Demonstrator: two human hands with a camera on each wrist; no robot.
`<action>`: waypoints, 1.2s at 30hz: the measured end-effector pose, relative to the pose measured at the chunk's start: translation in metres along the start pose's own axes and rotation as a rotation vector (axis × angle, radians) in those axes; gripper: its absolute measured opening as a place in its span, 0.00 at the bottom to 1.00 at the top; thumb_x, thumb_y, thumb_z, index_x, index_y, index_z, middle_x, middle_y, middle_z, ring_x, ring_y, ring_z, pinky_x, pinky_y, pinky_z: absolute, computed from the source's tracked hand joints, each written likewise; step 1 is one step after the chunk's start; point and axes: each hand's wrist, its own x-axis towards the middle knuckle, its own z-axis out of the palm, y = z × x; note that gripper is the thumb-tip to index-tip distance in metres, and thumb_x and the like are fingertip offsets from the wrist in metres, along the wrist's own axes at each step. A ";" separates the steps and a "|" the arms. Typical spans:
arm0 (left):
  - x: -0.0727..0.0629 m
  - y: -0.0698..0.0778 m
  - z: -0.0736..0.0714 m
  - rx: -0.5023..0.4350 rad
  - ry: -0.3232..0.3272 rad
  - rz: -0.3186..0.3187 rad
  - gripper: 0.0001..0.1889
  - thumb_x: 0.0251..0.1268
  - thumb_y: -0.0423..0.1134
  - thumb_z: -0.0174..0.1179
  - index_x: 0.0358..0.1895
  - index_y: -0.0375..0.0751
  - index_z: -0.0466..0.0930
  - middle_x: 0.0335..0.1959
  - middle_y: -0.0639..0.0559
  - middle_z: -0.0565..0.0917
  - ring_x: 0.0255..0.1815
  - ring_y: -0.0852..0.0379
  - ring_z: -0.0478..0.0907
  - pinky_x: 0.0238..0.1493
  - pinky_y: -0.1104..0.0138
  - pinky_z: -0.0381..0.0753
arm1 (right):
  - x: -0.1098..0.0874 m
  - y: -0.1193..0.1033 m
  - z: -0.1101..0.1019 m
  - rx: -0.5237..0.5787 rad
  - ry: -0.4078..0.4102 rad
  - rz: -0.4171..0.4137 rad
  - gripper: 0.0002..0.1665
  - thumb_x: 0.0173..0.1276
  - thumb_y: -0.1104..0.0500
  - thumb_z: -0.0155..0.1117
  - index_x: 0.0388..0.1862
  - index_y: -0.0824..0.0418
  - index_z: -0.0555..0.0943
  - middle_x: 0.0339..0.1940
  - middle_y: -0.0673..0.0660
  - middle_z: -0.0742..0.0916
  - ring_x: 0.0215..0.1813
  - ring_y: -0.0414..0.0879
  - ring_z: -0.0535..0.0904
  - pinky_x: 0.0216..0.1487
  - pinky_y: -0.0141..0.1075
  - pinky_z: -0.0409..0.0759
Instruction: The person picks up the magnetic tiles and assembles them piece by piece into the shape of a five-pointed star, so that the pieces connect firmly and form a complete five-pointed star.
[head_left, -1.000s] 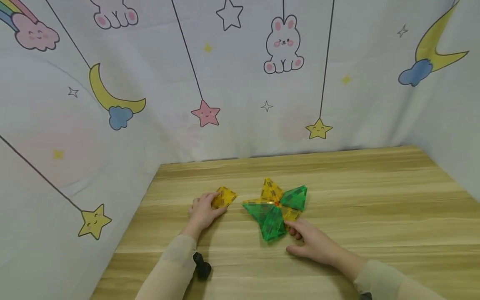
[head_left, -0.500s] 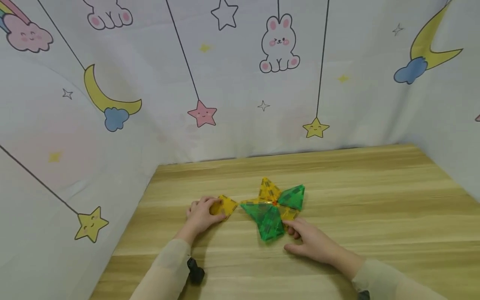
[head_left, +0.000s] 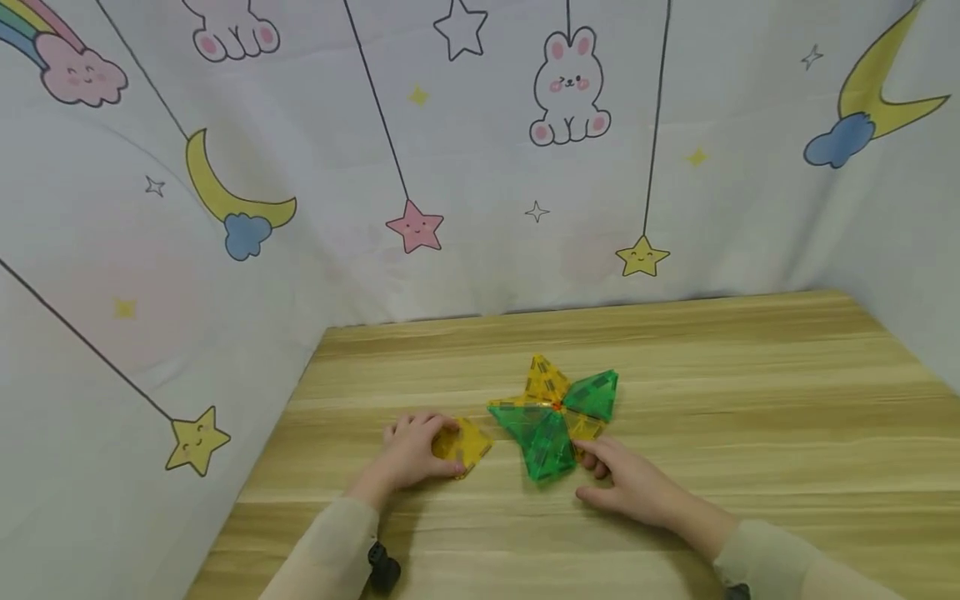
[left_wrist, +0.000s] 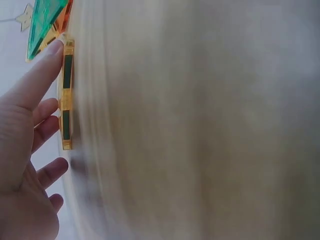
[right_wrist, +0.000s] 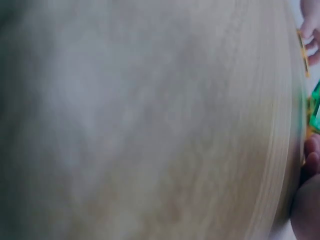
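Note:
My left hand (head_left: 416, 450) grips a translucent yellow-orange magnetic tile (head_left: 468, 446) by its edges, thumb on the near side and fingers on the far side. In the left wrist view that tile (left_wrist: 67, 95) shows edge-on, almost parallel to the tabletop; whether it touches the wood I cannot tell. To its right stands a star-like build of green and yellow magnetic tiles (head_left: 551, 446), its points spreading from a raised orange-red centre. My right hand (head_left: 626, 483) touches the build's front-right yellow tile (head_left: 583, 427) with its index fingertip, thumb held apart and the other fingers bent.
Both hands work over a wood-grain table (head_left: 720, 400). Behind it and at the sides hangs a white cloth (head_left: 487, 267) printed with stars, moons and rabbits. A black wrist device (head_left: 383, 569) sits at my left sleeve.
My left hand has brought the yellow magnetic tile toward me and slightly right, turning it. The right hand stays at the star-like build, which keeps its place.

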 end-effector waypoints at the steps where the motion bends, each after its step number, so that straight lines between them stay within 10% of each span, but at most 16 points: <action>1: -0.002 0.001 0.000 -0.009 -0.013 0.020 0.31 0.44 0.64 0.67 0.54 0.58 0.76 0.58 0.55 0.72 0.59 0.42 0.63 0.57 0.40 0.52 | 0.000 0.000 0.000 0.006 -0.004 0.001 0.40 0.61 0.46 0.66 0.63 0.70 0.68 0.42 0.47 0.77 0.42 0.38 0.73 0.45 0.36 0.74; 12: -0.012 0.012 -0.002 -0.090 -0.173 0.199 0.25 0.50 0.60 0.66 0.52 0.59 0.77 0.59 0.55 0.72 0.59 0.44 0.63 0.56 0.42 0.54 | -0.001 -0.001 -0.003 0.045 0.014 -0.011 0.38 0.60 0.51 0.68 0.62 0.71 0.69 0.41 0.49 0.76 0.39 0.37 0.71 0.41 0.34 0.74; 27: -0.015 0.015 0.005 -0.116 -0.155 0.230 0.26 0.44 0.59 0.70 0.49 0.55 0.78 0.54 0.57 0.73 0.57 0.48 0.64 0.53 0.44 0.56 | 0.021 -0.044 0.020 -0.298 0.209 -0.342 0.32 0.51 0.47 0.73 0.53 0.60 0.79 0.44 0.48 0.83 0.44 0.42 0.73 0.47 0.40 0.69; 36: -0.018 0.016 0.004 -0.092 -0.122 0.239 0.26 0.45 0.59 0.70 0.49 0.55 0.78 0.52 0.58 0.74 0.54 0.50 0.65 0.51 0.46 0.57 | 0.048 -0.070 0.023 -0.394 0.134 -0.270 0.32 0.52 0.42 0.72 0.54 0.56 0.80 0.46 0.46 0.83 0.43 0.42 0.68 0.41 0.38 0.64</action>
